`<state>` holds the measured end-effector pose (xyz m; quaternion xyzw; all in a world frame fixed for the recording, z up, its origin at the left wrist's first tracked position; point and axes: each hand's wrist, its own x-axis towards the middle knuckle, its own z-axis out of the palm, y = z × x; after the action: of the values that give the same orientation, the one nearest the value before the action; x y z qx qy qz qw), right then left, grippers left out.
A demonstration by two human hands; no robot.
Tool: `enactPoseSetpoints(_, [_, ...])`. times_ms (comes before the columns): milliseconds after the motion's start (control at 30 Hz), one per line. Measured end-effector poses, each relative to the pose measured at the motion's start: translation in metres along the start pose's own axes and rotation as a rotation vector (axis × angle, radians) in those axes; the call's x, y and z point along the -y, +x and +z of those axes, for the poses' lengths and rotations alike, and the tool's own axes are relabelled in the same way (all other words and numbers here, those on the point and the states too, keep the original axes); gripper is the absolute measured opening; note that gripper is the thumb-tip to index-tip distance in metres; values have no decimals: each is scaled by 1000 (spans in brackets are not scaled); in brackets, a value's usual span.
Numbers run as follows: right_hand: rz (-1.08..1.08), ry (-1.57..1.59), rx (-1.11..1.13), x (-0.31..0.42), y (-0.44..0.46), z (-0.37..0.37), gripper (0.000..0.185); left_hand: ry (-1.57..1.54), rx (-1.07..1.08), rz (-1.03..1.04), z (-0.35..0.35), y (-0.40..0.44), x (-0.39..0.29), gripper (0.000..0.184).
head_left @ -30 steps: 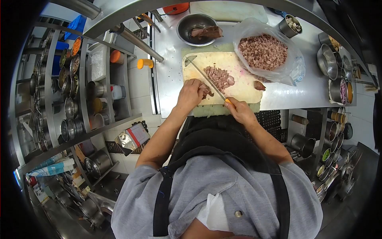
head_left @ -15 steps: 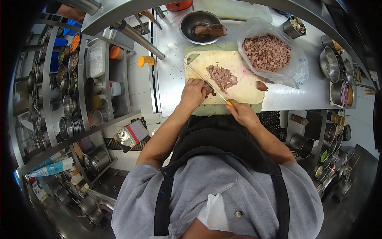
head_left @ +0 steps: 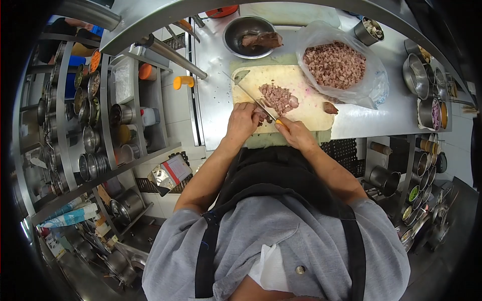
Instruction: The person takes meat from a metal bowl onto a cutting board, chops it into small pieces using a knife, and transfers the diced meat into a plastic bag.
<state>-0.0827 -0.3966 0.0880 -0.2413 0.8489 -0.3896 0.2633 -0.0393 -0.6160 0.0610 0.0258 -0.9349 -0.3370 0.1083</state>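
My right hand point(head_left: 296, 134) is closed round the orange handle of a long knife point(head_left: 246, 92), whose blade slants up and left across the cutting board point(head_left: 311, 118). With curled fingers, my left hand point(head_left: 242, 120) presses a piece of meat point(head_left: 260, 115) at the board's lower left, close beside the blade. Chopped meat point(head_left: 277, 98) lies in a small pile right of the blade. A small chunk of meat point(head_left: 330, 108) rests near the board's right edge.
Behind the board stands a metal bowl point(head_left: 232, 37) with a large meat piece. A plastic bag point(head_left: 374, 88) of diced meat lies at the right, near a metal container point(head_left: 369, 31). Shelves point(head_left: 103, 175) hold pans at left. Part of another person shows at the upper left.
The knife and my right hand have shifted slightly left, closer to my left hand. More of the other person shows at the upper left. The camera view has moved a little.
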Motion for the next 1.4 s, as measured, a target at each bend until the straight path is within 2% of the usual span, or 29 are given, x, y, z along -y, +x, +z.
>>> enactPoseSetpoints(133, [-20, 5, 23, 15, -15, -13, 27, 35, 12, -19, -3, -4, 3, 14])
enactPoseSetpoints(367, [-34, -62, 78, 2, 2, 5, 25, 53, 41, -20, 4, -4, 9, 9])
enactPoseSetpoints(433, [-102, -64, -5, -1, 14, 15, 25, 44, 27, -17, 3, -1, 9, 8])
enactPoseSetpoints(533, [-66, -56, 37, -2, 19, 11, 25, 64, 34, 5, 2, -3, 8, 8])
enactPoseSetpoints(667, [-118, 6, -14, 2, 11, 6, 27, 85, 14, -19, 4, -5, 5, 11])
enactPoseSetpoints(733, [4, 48, -10, 13, 2, -6, 29, 84, 22, -26, -7, -3, -1, 13])
enactPoseSetpoints(867, [99, 98, -32, 10, -14, -14, 31, 17, -87, -8, -41, 20, -21, 15])
enactPoseSetpoints(933, [25, 51, 53, 8, -21, -12, 34, 13, -148, 20, -46, 35, -26, 15])
enactPoseSetpoints(967, [26, 51, 53, 4, -23, -7, 34, 11, -123, 85, -45, 42, -28, 15])
enactPoseSetpoints(1033, [-162, -22, 94, -5, -24, 7, 35, 26, 4, 213, -33, 56, -25, 14])
enactPoseSetpoints(1067, [-163, -23, 92, -8, -23, 11, 35, 27, 3, 215, -22, 62, -24, 14])
enactPoseSetpoints(1133, [-159, -77, 155, -10, -19, 14, 33, 120, 184, 329, 3, 72, -35, 13])
enactPoseSetpoints(1267, [-222, -56, 86, -12, -19, 15, 32, 171, 321, 340, 41, 89, -72, 15])
enactPoseSetpoints(1333, [-211, -124, 99, -11, -20, 14, 30, 391, 391, 427, 66, 93, -71, 17])
enactPoseSetpoints(1400, [-207, -130, 82, -10, -22, 14, 30, 430, 444, 421, 73, 96, -74, 17])
